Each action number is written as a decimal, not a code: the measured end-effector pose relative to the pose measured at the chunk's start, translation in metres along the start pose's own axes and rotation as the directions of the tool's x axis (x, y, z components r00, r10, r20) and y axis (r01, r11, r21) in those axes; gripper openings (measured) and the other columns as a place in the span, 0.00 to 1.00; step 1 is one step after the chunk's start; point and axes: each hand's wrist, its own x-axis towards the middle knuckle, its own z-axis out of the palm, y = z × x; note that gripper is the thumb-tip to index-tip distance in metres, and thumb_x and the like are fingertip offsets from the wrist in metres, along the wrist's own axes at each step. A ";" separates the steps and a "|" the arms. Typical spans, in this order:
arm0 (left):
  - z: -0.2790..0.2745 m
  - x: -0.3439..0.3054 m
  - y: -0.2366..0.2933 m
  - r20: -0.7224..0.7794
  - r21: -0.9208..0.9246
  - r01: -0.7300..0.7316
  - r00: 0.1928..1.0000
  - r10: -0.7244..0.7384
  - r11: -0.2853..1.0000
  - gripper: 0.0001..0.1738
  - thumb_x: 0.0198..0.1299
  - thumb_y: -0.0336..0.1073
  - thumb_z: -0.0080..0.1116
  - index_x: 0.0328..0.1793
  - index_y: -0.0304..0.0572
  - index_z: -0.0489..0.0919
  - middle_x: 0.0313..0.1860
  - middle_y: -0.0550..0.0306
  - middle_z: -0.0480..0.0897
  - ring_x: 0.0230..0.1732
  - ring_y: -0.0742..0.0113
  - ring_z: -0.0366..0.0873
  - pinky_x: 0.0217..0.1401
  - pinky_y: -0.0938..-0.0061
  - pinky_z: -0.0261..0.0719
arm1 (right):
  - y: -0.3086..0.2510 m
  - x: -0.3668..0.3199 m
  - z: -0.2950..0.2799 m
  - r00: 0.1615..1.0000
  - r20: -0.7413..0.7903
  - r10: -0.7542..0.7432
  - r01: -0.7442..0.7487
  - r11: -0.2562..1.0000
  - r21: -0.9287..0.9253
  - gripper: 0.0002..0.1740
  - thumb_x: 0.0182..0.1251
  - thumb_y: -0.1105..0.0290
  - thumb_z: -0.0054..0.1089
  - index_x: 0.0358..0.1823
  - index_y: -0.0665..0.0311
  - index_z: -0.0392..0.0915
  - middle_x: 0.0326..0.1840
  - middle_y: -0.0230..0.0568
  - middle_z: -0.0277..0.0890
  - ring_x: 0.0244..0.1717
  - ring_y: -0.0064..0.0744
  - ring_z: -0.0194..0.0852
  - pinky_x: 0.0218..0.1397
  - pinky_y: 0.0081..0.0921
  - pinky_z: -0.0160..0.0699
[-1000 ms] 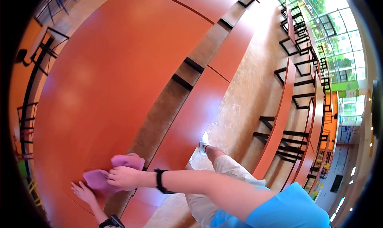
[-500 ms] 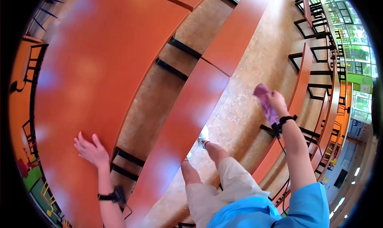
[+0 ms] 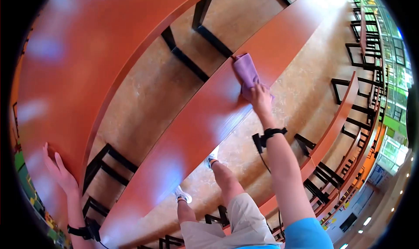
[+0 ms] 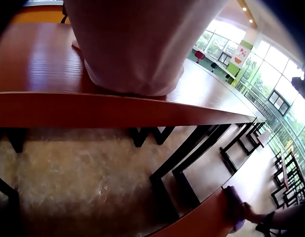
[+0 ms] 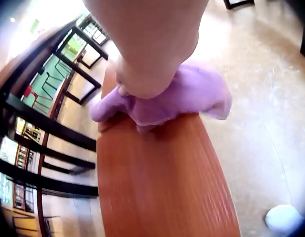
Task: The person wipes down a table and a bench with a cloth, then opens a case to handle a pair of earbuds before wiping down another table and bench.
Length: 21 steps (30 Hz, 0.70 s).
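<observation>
In the head view my right hand grips a purple cloth against the red-brown bench. The right wrist view shows the cloth bunched under the hand, part of it hanging past the bench edge. My left hand rests near the edge of the red-brown table, fingers relaxed and holding nothing. In the left wrist view that hand is on the tabletop, its fingers mostly hidden, and the cloth appears at the lower right.
Black metal legs stand between the table and bench. Across the aisle floor runs another bench, with more furniture beyond. Legs and white shoes are below the near bench. Tall windows line the far side.
The right hand has carried the cloth off the table, through the air over the aisle, and down onto the bench. The left hand has shifted along the table, now lower left in the head view.
</observation>
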 end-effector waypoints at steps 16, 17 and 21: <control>-0.030 -0.002 -0.018 0.237 -0.703 0.060 0.959 0.154 0.708 0.24 0.72 0.37 0.58 0.71 0.39 0.84 0.81 0.50 0.75 0.86 0.55 0.62 0.87 0.65 0.55 | -0.307 -0.332 0.064 0.847 0.381 -0.370 0.288 0.923 0.254 0.28 0.75 0.56 0.55 0.70 0.64 0.73 0.54 0.58 0.80 0.54 0.62 0.82 0.54 0.53 0.85; -0.045 -0.023 -0.029 0.215 -0.611 -0.051 0.950 0.227 0.790 0.25 0.72 0.36 0.58 0.73 0.40 0.82 0.82 0.49 0.74 0.87 0.53 0.62 0.88 0.63 0.55 | -0.328 -0.373 0.075 0.818 0.392 -0.421 0.323 0.900 0.293 0.28 0.75 0.55 0.55 0.70 0.64 0.73 0.54 0.58 0.79 0.54 0.62 0.82 0.54 0.53 0.85; -0.093 -0.143 -0.123 0.189 -0.194 -0.408 0.877 0.442 0.892 0.33 0.71 0.33 0.58 0.83 0.46 0.72 0.86 0.46 0.67 0.88 0.47 0.60 0.89 0.57 0.55 | -0.435 -0.543 0.099 0.698 0.407 -0.589 0.425 0.798 0.427 0.27 0.72 0.53 0.60 0.64 0.64 0.75 0.52 0.56 0.81 0.49 0.60 0.84 0.48 0.51 0.87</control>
